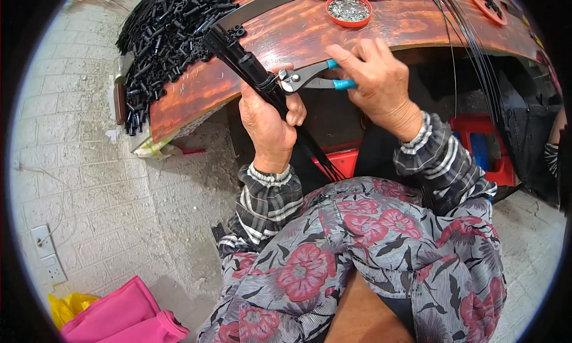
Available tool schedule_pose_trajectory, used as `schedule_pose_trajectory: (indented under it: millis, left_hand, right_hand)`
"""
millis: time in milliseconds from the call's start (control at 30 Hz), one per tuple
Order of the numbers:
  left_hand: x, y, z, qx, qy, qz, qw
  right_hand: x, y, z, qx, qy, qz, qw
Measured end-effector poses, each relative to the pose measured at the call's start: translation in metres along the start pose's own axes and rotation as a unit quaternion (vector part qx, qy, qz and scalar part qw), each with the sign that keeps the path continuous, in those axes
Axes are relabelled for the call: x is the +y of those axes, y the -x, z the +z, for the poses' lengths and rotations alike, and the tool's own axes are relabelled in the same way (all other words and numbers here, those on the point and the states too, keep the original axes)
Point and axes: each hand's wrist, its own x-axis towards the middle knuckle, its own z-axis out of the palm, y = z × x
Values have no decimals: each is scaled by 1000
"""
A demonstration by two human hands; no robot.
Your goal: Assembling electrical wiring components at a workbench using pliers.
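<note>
My left hand [266, 121] is wrapped round a bundle of thin black rods [244, 63], which slants from the table edge down toward my lap. Black tube-like fittings sit on the bundle near its upper end. In my right hand [378, 78] is a pair of pliers [310, 76] with blue grips, its handles partly spread. The metal jaws touch or lie very close to the bundle just above my left fingers. What the jaws bite on is too small to make out.
A big heap of black tubular fittings [170, 36] covers the wooden table's left side. At the back stands a red dish [349, 10] of small metal pieces. Long black rods [476, 63] hang over the right edge. A red stool [485, 146] stands right; pink cloth [119, 316] lies lower left.
</note>
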Motion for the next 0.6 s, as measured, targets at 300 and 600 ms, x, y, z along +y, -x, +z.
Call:
schedule_pose_trajectory:
  millis: [300, 600]
  left_hand:
    - [-62, 3, 2, -38, 37, 106, 993]
    - [-54, 8, 19, -52, -94, 96, 990]
  right_hand:
    - [57, -15, -29, -550, -383, 145, 728]
    - [58, 4, -48, -263, -86, -155, 948]
